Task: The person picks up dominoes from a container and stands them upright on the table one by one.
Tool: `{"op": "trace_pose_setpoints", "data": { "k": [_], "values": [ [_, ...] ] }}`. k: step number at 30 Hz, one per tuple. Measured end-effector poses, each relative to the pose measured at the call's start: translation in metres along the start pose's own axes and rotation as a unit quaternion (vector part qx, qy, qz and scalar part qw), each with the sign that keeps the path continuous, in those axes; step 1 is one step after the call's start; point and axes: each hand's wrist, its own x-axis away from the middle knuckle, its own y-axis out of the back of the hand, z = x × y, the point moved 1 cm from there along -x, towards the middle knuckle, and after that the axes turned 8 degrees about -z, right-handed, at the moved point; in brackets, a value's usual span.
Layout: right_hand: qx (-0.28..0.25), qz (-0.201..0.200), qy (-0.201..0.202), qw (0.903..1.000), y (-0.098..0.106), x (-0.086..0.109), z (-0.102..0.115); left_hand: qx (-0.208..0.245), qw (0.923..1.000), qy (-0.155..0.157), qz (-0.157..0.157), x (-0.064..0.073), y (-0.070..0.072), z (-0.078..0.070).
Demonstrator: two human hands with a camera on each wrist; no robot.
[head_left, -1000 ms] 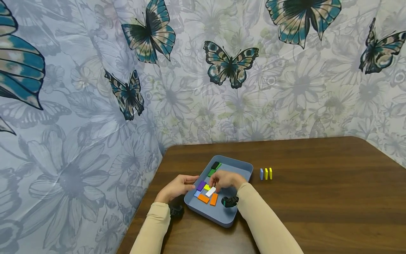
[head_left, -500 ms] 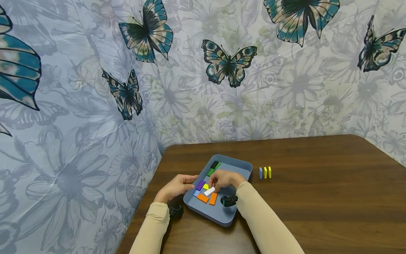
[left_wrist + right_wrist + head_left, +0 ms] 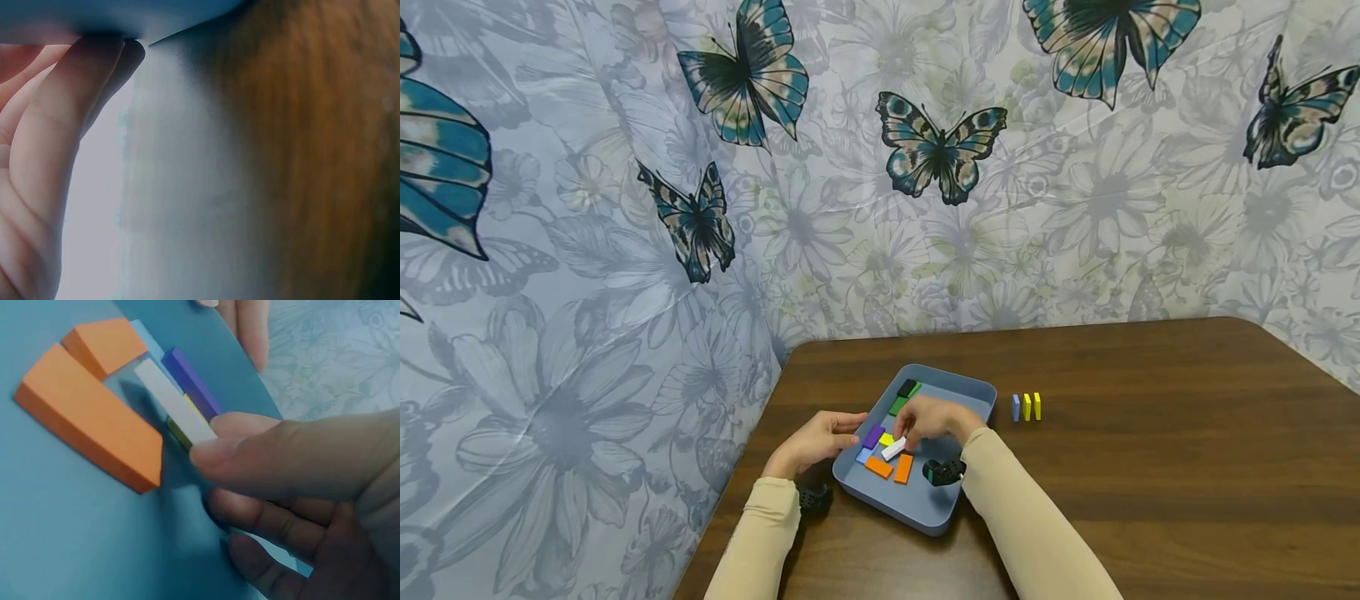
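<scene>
In the head view my right hand [image 3: 932,419] is over the blue-grey tray [image 3: 917,507], pinching one end of a white block [image 3: 893,449] between thumb and finger. The right wrist view shows this white block [image 3: 172,400] edge-on, close over the tray floor, partly covering a yellow block [image 3: 180,433]. Beside it lie a purple block [image 3: 873,437], a light blue block [image 3: 864,456] and two orange blocks, one slanted [image 3: 879,467] and one more upright [image 3: 903,469]. My left hand [image 3: 816,442] grips the tray's left rim, a fingertip over the edge and other fingers outside.
A green block [image 3: 897,406] and a black block [image 3: 907,388] lie near the tray's far left corner. Right of the tray, a blue block [image 3: 1016,407] and two yellow blocks [image 3: 1032,407] stand in a row on the wooden table [image 3: 1150,467]. A butterfly-patterned cloth [image 3: 850,250] hangs behind.
Both hands stay almost where they were. Between the right fingers, the white block has tipped slightly. The head view has shifted a little.
</scene>
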Motion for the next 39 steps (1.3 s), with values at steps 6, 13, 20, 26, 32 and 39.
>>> {"op": "trace_pose_setpoints", "data": {
  "k": [6, 13, 20, 26, 32, 39],
  "values": [
    [-0.019, -0.015, 0.008, 0.9997, 0.003, 0.002, 0.0, 0.0, 1.0, -0.004, 0.004, 0.0, 0.001, 0.0],
    [-0.063, -0.043, 0.031, 0.9966, 0.006, 0.01, 0.004, 0.007, 0.9999, -0.007, 0.009, 0.002, 0.001, 0.0],
    [-0.075, -0.083, 0.054, 0.9923, 0.014, 0.022, 0.015, 0.005, 1.0, -0.005, 0.006, 0.004, -0.001, -0.001],
    [-0.085, -0.119, 0.077, 0.9863, 0.022, 0.035, 0.027, 0.01, 0.9999, -0.001, 0.006, 0.003, -0.001, -0.001],
    [-0.107, -0.157, 0.113, 0.9752, 0.033, 0.05, 0.036, 0.023, 0.9997, -0.001, 0.009, 0.002, 0.001, -0.004],
    [-0.11, -0.199, 0.137, 0.964, 0.044, 0.071, 0.039, 0.016, 0.9998, 0.006, 0.008, 0.003, -0.001, -0.004]
  ]
}}
